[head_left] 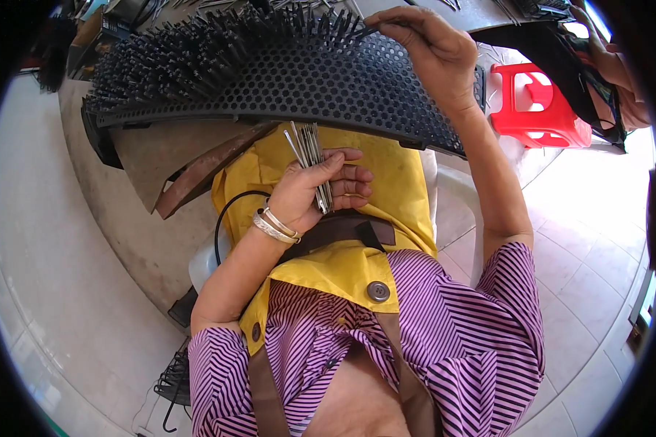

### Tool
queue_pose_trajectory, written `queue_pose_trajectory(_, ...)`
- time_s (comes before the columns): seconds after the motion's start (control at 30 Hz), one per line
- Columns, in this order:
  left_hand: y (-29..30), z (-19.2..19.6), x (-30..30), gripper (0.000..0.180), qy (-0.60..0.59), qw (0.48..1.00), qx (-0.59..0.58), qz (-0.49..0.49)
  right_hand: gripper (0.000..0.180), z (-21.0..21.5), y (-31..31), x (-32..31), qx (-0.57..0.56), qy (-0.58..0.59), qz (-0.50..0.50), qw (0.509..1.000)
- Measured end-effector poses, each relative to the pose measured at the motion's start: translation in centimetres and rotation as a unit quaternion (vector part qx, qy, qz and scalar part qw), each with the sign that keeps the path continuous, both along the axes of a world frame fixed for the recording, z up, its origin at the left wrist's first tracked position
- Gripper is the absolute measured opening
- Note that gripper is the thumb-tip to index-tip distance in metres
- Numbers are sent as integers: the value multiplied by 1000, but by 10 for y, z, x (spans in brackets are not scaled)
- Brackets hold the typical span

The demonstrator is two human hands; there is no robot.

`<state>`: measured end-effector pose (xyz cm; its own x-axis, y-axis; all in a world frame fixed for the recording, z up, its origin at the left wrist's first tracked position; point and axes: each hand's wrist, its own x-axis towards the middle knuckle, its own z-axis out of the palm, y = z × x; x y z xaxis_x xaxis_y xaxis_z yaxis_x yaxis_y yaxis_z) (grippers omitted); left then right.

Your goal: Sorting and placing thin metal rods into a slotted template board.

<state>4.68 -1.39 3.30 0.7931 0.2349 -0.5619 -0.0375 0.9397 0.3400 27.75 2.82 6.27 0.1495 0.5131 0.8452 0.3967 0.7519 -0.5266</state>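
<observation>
Two bare hands work at a large black perforated panel [306,87], a curved sheet dotted with a honeycomb of small round holes, which arcs across the upper half of the frame. Its upper left part bristles with rows of thin dark pins [197,51] standing up out of the holes; the lower right part is bare mesh. Under the panel, at left, a grey concrete counter [124,218] shows, rough and dull. Lower centre, the person's purple-striped shirt [452,342] and smooth yellow apron [386,182] with brown straps fill the frame. At upper right stands a glossy red plastic stool [539,105] on pale floor tiles [597,240].

Near the top centre, the right hand [430,51] rests on the panel, its fingers pinched narrowly on one thin pin at the edge of the bristled area. At centre frame, just under the panel's edge, the left hand [317,193], silver bangles on its wrist, grips a bundle of slim metal pins [313,156] that fan upward, fingers curled tight around them.
</observation>
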Motion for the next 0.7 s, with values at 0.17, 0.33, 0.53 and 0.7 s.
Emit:
queue_pose_trajectory(0.17,0,-2,-3,33,-2,1000,-2,2,7,22,-9,-12,-232,-122,-217,940)
queue_pose_trajectory(0.33,0,-2,-3,33,-7,1000,4,2,4,8,1,-4,-239,-207,-194,929)
queue_pose_trajectory(0.53,0,-4,-5,32,-11,1000,-6,22,7,14,7,-10,-322,-372,-248,834)
queue_pose_trajectory(0.7,-2,0,-6,32,-14,1000,2,20,7,15,9,-4,-303,-412,-203,835)
